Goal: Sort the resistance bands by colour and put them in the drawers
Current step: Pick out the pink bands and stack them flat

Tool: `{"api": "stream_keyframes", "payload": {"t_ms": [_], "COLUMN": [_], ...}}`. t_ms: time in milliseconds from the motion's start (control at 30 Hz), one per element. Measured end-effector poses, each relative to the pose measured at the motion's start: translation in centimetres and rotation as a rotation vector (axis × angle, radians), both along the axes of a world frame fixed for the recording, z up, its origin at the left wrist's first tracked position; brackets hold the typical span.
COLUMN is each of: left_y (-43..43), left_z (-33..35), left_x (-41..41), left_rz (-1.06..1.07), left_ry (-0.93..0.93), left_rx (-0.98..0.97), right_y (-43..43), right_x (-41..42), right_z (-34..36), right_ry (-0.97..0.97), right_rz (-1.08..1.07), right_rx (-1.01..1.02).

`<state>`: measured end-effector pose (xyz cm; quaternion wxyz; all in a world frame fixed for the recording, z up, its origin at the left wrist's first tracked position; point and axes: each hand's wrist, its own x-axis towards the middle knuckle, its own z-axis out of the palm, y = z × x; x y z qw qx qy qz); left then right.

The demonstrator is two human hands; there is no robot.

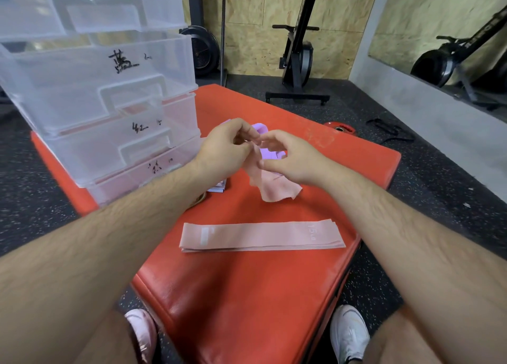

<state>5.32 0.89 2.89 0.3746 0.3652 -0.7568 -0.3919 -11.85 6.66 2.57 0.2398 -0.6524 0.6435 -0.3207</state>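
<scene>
Head view: the left hand and right hand pinch a limp pink band above the red mat, with a purple band just behind. The sorting step is probably in hand; next the band needs flattening onto the pink stack, near the drawers.

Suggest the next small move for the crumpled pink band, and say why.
Probably smooth it flat and lay it on the flat pink stack: the left hand and right hand pinch the crumpled pink band, which hangs limp, and the matching stack lies on the red mat.
</scene>
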Motion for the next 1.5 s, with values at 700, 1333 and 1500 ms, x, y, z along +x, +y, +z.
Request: {"api": "stream_keyframes", "payload": {"t_ms": [700, 1333, 1500], "left_y": [0.1, 3.1, 4.4], "left_z": [1.4, -3.3, -4.9], "left_x": [4.2, 10.9, 11.9], "left_rz": [0.132, 0.322, 0.317], "left_ry": [0.239, 0.002, -0.321], "left_rx": [0.183, 0.471, 0.394], "right_y": [0.6, 8.1, 9.2], "right_x": [1.6, -9.3, -8.2], "right_z": [1.0, 0.5, -1.7], "right_ry": [-0.103, -0.016, 0.049], "right_rz": [0.125, -0.047, -0.039], "right_rx": [0.086, 0.43, 0.505]}}
